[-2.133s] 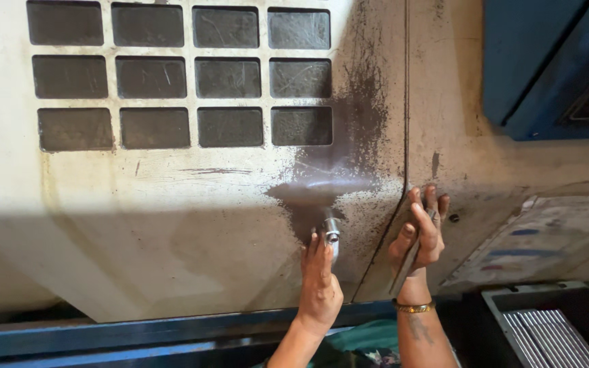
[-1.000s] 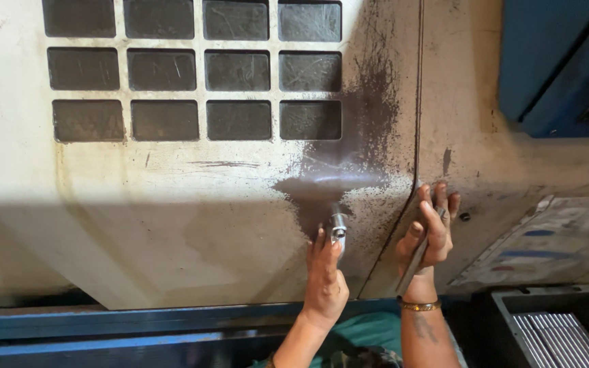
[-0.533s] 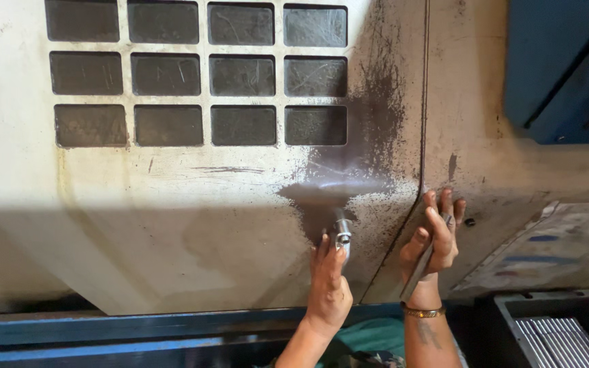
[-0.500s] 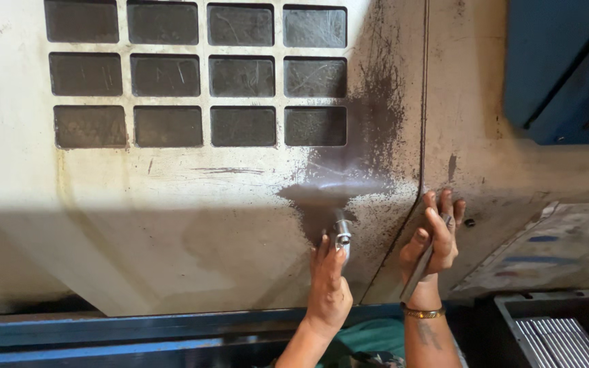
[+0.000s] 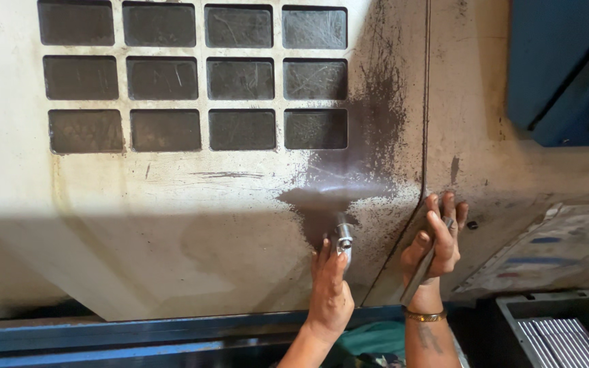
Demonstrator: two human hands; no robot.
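My left hand (image 5: 330,292) grips a small shiny metal handle (image 5: 343,235) that sticks out of a dirty cream machine panel (image 5: 172,197), just below a dark grimy smear (image 5: 349,184). My right hand (image 5: 435,244) rests with fingers up against the panel seam (image 5: 423,136) and holds a thin flat metal bar (image 5: 423,267) along the palm. A gold bangle (image 5: 425,316) circles that wrist.
A grid of dark rectangular window panes (image 5: 195,75) fills the panel's upper part. A blue housing (image 5: 567,68) stands at the top right. A blue rail (image 5: 131,337) runs along the bottom, and a ribbed grey tray (image 5: 567,341) sits at the bottom right.
The view has drifted slightly, so both hands sit a little lower and further right in frame. My hands keep the same hold on the handle and the bar.
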